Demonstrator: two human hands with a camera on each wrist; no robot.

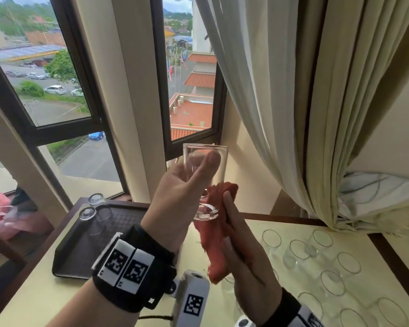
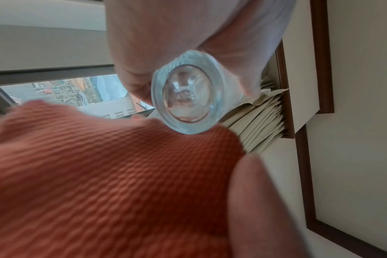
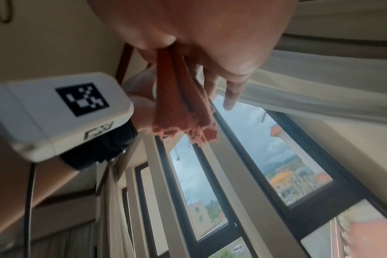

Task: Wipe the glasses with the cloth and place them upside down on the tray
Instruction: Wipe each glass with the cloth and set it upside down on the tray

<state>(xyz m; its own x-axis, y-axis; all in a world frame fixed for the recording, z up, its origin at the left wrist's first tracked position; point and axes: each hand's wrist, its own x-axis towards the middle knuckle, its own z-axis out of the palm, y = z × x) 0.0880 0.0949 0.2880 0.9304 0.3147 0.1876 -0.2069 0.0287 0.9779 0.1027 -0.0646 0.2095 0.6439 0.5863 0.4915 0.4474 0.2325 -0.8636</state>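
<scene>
My left hand [image 1: 175,194] grips glass [image 1: 206,175] upright; right hand [image 1: 243,256] apparently pinches cloth [image 1: 213,246] touching its base.

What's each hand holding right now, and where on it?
Left hand grips the glass around its middle, rim up. Right hand holds the cloth, bunched, against the glass's base.

No readable words, brand names or numbers appear anywhere in my view. The only signs are black-and-white square code markers: two side by side on the black band [image 1: 132,267] around my left wrist, one on the white camera box [image 1: 194,300] strapped beneath that wrist, and part of one on my right wristband [image 1: 313,320]. A small dark logo sits on the edge of that box [image 3: 98,132], too blurred for me to read.
</scene>
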